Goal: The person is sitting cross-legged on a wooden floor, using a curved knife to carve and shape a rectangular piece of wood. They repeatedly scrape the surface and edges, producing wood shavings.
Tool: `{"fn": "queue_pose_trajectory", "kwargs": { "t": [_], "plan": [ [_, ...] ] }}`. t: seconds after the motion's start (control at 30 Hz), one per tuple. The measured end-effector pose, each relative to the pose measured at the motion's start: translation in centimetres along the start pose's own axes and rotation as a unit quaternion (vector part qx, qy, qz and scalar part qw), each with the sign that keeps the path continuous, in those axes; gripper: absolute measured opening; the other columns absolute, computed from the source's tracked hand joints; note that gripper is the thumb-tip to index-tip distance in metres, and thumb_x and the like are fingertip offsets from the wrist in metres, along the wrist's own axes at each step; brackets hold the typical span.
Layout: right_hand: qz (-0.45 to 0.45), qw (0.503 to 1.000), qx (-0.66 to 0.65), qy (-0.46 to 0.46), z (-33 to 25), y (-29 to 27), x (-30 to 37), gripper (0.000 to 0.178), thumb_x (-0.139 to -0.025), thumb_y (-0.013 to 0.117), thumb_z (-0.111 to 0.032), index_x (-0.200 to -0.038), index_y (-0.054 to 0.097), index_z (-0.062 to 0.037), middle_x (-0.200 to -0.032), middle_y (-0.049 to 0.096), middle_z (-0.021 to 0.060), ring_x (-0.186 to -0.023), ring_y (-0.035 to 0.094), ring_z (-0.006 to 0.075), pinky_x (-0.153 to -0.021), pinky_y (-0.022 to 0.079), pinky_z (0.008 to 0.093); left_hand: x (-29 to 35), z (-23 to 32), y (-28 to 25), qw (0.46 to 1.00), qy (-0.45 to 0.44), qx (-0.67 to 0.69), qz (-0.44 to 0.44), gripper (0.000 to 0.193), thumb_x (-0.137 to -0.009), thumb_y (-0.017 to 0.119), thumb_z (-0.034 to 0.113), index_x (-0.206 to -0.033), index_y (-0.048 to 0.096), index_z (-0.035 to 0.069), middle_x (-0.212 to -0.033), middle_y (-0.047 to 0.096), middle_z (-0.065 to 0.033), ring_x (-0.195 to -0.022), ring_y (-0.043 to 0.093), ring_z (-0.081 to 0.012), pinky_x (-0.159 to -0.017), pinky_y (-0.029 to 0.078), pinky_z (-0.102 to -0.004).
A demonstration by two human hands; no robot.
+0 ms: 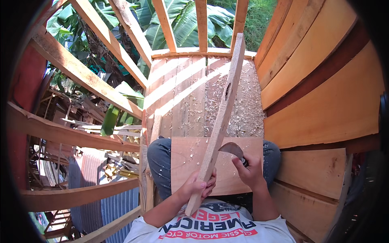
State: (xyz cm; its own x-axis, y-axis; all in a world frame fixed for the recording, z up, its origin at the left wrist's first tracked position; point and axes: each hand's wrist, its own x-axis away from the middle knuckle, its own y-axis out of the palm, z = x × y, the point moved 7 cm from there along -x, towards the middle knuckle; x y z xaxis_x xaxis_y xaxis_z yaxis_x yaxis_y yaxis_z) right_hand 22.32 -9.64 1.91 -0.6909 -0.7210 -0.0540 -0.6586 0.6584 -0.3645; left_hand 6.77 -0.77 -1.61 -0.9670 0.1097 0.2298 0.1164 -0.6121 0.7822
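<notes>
A long, square-edged wooden stick [223, 117] slants up and away from my lap, with a dark slot [227, 90] cut into its upper half. My left hand [199, 186] is wrapped round its lower part, close to my shirt. In my right hand [252, 173] is a knife [231, 149] with a broad curved blade and a dark handle. The blade points left, its tip at or very near the stick's right side; contact is hard to judge. Under both hands a flat plywood board [188, 160] rests across my knees, with a few chips on it.
Pale wood shavings [247, 107] are scattered over the plank floor [178, 109] ahead. Wooden rails [81, 139] fence the left, with banana leaves [178, 30] beyond the far posts. A plank wall [324, 105] rises close on my right. Corrugated roofing [87, 174] shows below left.
</notes>
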Motion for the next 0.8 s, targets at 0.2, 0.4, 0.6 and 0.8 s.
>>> {"fn": "queue_pose_trajectory", "kwargs": {
  "t": [0.2,0.4,0.6,0.8],
  "plan": [
    [0.055,0.994,-0.055,0.072,3.5,-1.4,1.2,0.042,-0.095,0.059,-0.035,-0.067,0.052,-0.0049,-0.053,0.045,-0.0041,-0.046,0.040,0.0019,-0.042,0.028,0.0204,-3.2,0.9,2.2,0.986,0.015,0.145,-0.083,0.066,-0.075,0.070,0.040,-0.121,0.035,0.007,-0.087,0.042,-0.0021,-0.061,0.051,-0.0120,-0.056,0.049,-0.0284],
    [0.057,0.971,-0.206,0.111,3.4,-1.3,2.0,0.037,-0.095,0.059,-0.032,-0.073,0.051,-0.0044,-0.055,0.047,-0.0023,-0.045,0.044,0.0040,-0.039,0.031,0.0205,-3.9,1.8,3.1,0.977,0.002,0.141,-0.160,0.069,-0.068,0.073,0.031,-0.119,0.034,0.008,-0.088,0.042,-0.0036,-0.059,0.051,-0.0128,-0.052,0.047,-0.0273],
    [0.114,0.953,-0.274,0.054,1.1,-2.6,-1.0,0.028,-0.093,0.062,-0.022,-0.077,0.047,-0.0054,-0.064,0.053,0.0035,-0.043,0.047,0.0057,-0.038,0.038,0.0198,-4.5,0.5,4.8,0.956,-0.065,0.193,-0.210,0.068,-0.064,0.071,0.022,-0.119,0.034,0.007,-0.088,0.042,-0.0039,-0.058,0.050,-0.0116,-0.049,0.045,-0.0262],
    [0.168,0.925,-0.338,0.041,0.3,-3.2,-2.7,0.036,-0.088,0.065,-0.004,-0.069,0.036,-0.0143,-0.056,0.048,-0.0008,-0.041,0.043,0.0059,-0.038,0.038,0.0192,-5.1,-0.2,4.6,0.967,-0.091,0.088,-0.219,0.078,-0.068,0.070,0.019,-0.133,0.031,0.003,-0.100,0.051,-0.0084,-0.079,0.060,-0.0187,-0.074,0.050,-0.0324]
  ]
}}
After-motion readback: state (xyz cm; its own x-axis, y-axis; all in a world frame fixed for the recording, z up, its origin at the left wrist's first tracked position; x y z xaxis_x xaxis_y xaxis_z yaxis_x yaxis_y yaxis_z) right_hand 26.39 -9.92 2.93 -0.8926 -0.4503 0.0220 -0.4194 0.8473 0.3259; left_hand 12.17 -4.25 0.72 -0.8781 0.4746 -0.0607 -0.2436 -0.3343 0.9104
